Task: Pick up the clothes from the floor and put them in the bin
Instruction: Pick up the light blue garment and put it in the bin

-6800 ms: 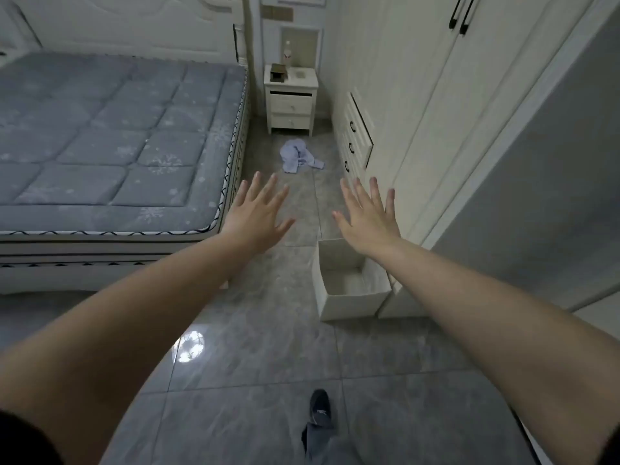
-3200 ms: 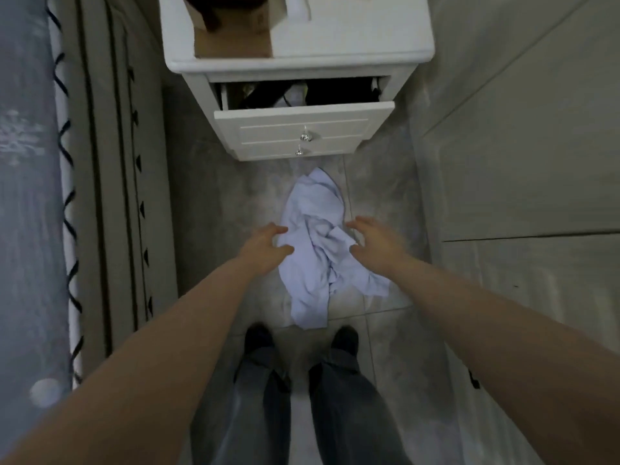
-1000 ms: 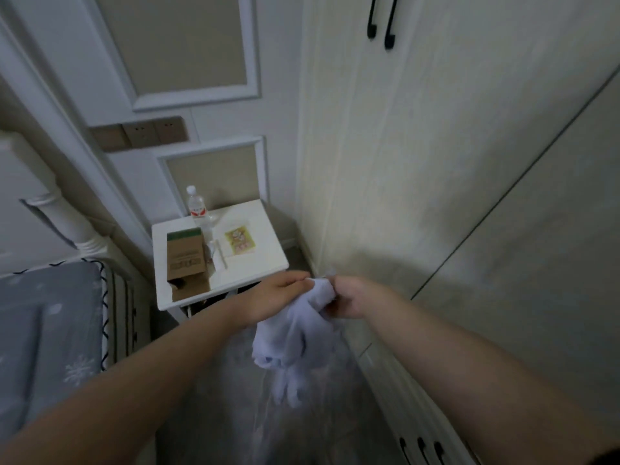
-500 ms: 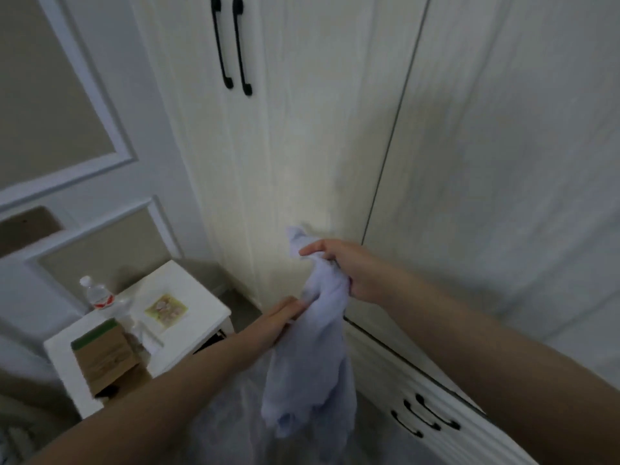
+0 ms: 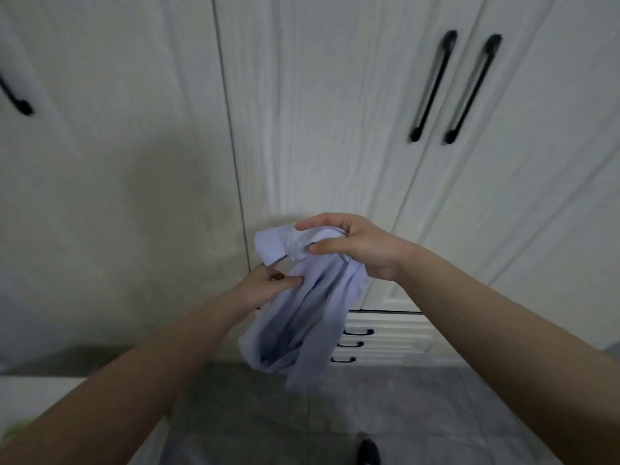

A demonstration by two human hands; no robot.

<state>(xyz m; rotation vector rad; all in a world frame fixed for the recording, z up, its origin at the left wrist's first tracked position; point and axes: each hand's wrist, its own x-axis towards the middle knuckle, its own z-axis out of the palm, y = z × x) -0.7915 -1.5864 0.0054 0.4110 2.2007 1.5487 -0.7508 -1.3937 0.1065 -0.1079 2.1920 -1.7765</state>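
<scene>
A pale lilac shirt [image 5: 302,317] hangs in the air in front of me, bunched and drooping toward the floor. My right hand [image 5: 355,246] grips its top, fingers and thumb closed around the fabric near the collar. My left hand [image 5: 265,286] pinches the shirt's left side a little lower. The bin is out of view.
A cream wardrobe [image 5: 318,129] with long black handles [image 5: 432,85] fills the view straight ahead. Three low drawers with black pulls [image 5: 355,344] sit at its base. Grey tiled floor [image 5: 385,414] lies below, my shoe [image 5: 367,453] on it. The white nightstand's corner [image 5: 37,391] is at lower left.
My view has swung right along the wardrobe; the nightstand has slid almost out of frame. Both hands still hold the shirt, carried rightward at about the same height.
</scene>
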